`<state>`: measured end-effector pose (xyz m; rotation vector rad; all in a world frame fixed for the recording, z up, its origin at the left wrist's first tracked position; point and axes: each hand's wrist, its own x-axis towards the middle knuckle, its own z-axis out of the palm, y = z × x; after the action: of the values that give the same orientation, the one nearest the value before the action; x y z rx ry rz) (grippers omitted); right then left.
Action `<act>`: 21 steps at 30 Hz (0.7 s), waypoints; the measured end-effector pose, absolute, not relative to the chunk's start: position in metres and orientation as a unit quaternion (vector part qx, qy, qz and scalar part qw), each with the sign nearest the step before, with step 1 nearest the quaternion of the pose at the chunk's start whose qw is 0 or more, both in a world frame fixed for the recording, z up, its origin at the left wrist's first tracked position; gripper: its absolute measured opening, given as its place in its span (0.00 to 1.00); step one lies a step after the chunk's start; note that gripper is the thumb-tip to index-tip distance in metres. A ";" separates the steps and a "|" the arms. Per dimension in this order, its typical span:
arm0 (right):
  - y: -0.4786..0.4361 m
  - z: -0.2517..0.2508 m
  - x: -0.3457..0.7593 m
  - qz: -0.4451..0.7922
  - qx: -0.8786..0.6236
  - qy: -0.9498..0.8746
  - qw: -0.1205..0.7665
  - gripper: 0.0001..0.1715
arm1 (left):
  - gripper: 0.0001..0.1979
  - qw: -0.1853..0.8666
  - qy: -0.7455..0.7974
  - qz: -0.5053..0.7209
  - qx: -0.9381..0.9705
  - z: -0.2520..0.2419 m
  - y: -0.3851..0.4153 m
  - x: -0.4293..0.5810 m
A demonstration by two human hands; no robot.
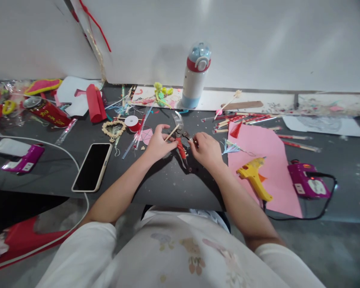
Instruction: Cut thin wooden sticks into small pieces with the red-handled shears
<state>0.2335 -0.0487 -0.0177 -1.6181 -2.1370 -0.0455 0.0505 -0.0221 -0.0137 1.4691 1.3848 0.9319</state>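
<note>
Grey, paint-flecked tabletop (168, 188) runs the width of the view, backed by a plain white partition (258, 44) with bare grey floor (333, 256) below. Between the hands lie red-handled pliers (181, 149). The left hand (159, 144) pinches a thin wooden stick (172, 133) slanting over them; the right hand (208, 147) curls beside the pliers — whether it grips anything, I cannot tell. Rightward, a yellow glue gun (255, 176) rests on a pink sheet (277, 160); leftward, a phone (93, 167) lies near the table's front edge — craft scraps crowd behind.
</note>
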 end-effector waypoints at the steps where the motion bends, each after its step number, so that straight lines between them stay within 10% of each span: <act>1: -0.048 -0.018 0.234 -0.011 -0.589 -0.773 0.233 0.11 | 0.28 0.448 0.556 0.381 0.587 -0.012 -0.022 0.050; 21: -0.041 -0.019 0.237 0.257 -0.548 -0.724 0.330 0.10 | 0.08 0.443 0.523 0.448 0.574 -0.001 -0.006 0.031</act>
<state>0.2373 -0.0406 -0.0191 -1.4336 -1.8945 0.6714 0.0312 -0.0065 -0.0010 1.4234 1.2973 1.1117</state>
